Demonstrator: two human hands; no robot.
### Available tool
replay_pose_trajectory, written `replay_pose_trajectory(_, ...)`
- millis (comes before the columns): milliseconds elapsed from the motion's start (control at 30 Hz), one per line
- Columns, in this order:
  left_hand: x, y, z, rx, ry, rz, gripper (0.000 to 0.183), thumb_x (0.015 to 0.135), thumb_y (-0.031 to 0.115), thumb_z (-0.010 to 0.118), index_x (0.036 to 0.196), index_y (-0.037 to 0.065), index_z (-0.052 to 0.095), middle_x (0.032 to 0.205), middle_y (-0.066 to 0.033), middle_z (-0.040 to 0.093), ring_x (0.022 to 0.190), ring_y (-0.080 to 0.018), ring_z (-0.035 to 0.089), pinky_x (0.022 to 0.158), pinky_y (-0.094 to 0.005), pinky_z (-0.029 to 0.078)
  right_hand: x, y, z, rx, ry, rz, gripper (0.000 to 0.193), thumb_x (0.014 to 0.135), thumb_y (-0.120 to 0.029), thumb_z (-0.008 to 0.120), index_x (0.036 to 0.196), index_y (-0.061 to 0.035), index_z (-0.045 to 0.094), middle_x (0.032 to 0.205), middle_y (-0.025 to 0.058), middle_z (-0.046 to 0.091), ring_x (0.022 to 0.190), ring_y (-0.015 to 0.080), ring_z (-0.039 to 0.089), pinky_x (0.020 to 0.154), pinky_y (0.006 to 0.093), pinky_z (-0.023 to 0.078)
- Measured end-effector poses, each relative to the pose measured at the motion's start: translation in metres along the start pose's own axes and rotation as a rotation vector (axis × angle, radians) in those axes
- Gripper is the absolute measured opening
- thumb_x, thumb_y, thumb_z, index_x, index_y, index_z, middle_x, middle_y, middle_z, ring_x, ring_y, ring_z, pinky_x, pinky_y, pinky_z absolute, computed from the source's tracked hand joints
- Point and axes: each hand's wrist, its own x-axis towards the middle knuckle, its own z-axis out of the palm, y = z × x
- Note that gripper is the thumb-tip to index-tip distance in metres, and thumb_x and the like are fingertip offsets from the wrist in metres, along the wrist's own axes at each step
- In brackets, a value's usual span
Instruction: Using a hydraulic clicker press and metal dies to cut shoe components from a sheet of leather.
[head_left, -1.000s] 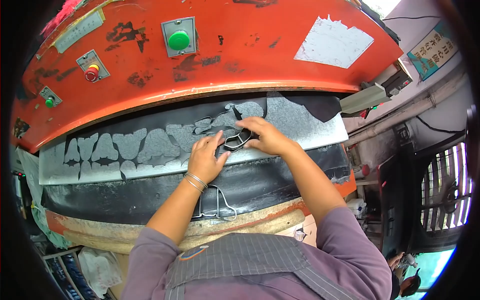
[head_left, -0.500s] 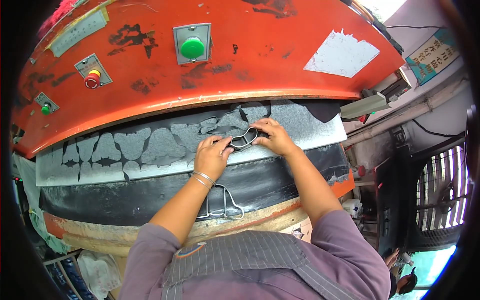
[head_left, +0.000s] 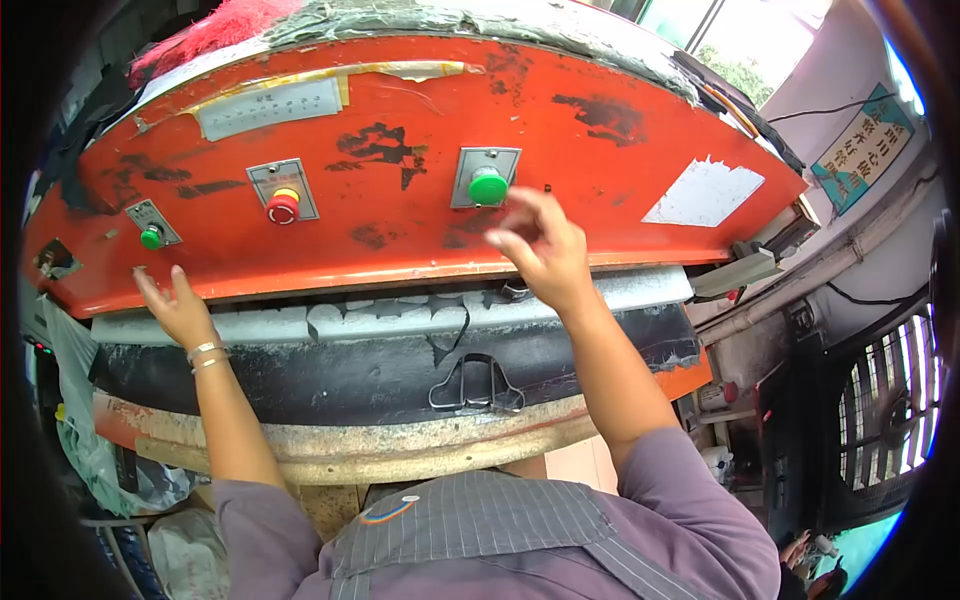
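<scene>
My left hand (head_left: pixel 180 312) is raised with its fingers apart, just below the small green button (head_left: pixel 151 237) on the red machine front (head_left: pixel 420 240). Higher up, my right hand (head_left: pixel 548 258) hovers beside the large green button (head_left: pixel 488 186); its fingers are bent and apart, and nothing is in them. The small metal cutting die (head_left: pixel 515 290) sits on the grey sheet (head_left: pixel 640 288) under the machine's lower edge, mostly hidden. Several cut outlines show in the sheet. A larger metal cutting die (head_left: pixel 477 384) lies on the black bed (head_left: pixel 300 382) between my forearms.
A red push button (head_left: pixel 283 206) with a yellow collar sits between the green buttons. The bed ends in a worn pale front edge (head_left: pixel 350 460). Clear plastic (head_left: pixel 75 380) hangs at the left. A metal bracket (head_left: pixel 740 272) juts out at the right.
Both hands have let go of the small cutting die. My left hand has moved far left and my right hand up toward the large green button. The view has tilted up.
</scene>
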Motion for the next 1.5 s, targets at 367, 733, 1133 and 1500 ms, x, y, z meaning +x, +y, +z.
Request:
replay_pose_trajectory(367, -0.077, 0.066, -0.068, 0.190, -0.695, 0.085, 0.032, 0.090, 0.011, 0.057, 0.119, -0.002, 0.060, 0.113, -0.0146, 0.064, 0.106, -0.0243, 0.061, 0.093, -0.0340, 0.045, -0.071, -0.008, -0.027, -0.268, -0.461, 0.243, 0.033, 0.078, -0.028, 0.076, 0.092, -0.0043, 0.058, 0.073, 0.0101, 0.063, 0.067, 0.0261, 0.062, 0.062, 0.0343, 0.050)
replay_pose_trajectory(733, -0.254, 0.108, -0.090, 0.324, -1.072, 0.377, 0.010, 0.075, 0.019, 0.069, 0.073, 0.009, 0.070, 0.071, -0.0077, 0.061, 0.074, -0.0286, 0.057, 0.071, -0.0392, 0.045, -0.216, -0.010, -0.045, -0.640, -0.652, 0.151, 0.042, 0.060, -0.020, 0.080, 0.095, -0.0072, 0.063, 0.091, 0.0117, 0.058, 0.092, 0.0314, 0.055, 0.082, 0.0416, 0.046)
replay_pose_trajectory(1133, -0.287, 0.107, -0.109, 0.508, -0.941, 0.365, 0.026, 0.067, 0.019, 0.072, 0.054, 0.011, 0.052, 0.059, -0.0046, 0.051, 0.063, -0.0260, 0.051, 0.059, -0.0384, 0.038, -0.102, 0.054, -0.072, -0.494, -0.731, 0.247, 0.048, 0.079, -0.026, 0.071, 0.122, -0.0097, 0.057, 0.124, 0.0178, 0.056, 0.117, 0.0349, 0.051, 0.096, 0.0423, 0.045)
replay_pose_trajectory(1500, -0.274, 0.117, -0.129, 0.603, -0.970, 0.295, 0.027, 0.069, 0.019, 0.073, 0.054, 0.009, 0.053, 0.058, -0.0055, 0.051, 0.058, -0.0264, 0.051, 0.054, -0.0388, 0.039, -0.120, 0.062, -0.111, -0.285, -1.066, 0.107, 0.042, 0.073, -0.018, 0.074, 0.111, -0.0065, 0.062, 0.105, 0.0088, 0.059, 0.104, 0.0287, 0.051, 0.088, 0.0380, 0.046)
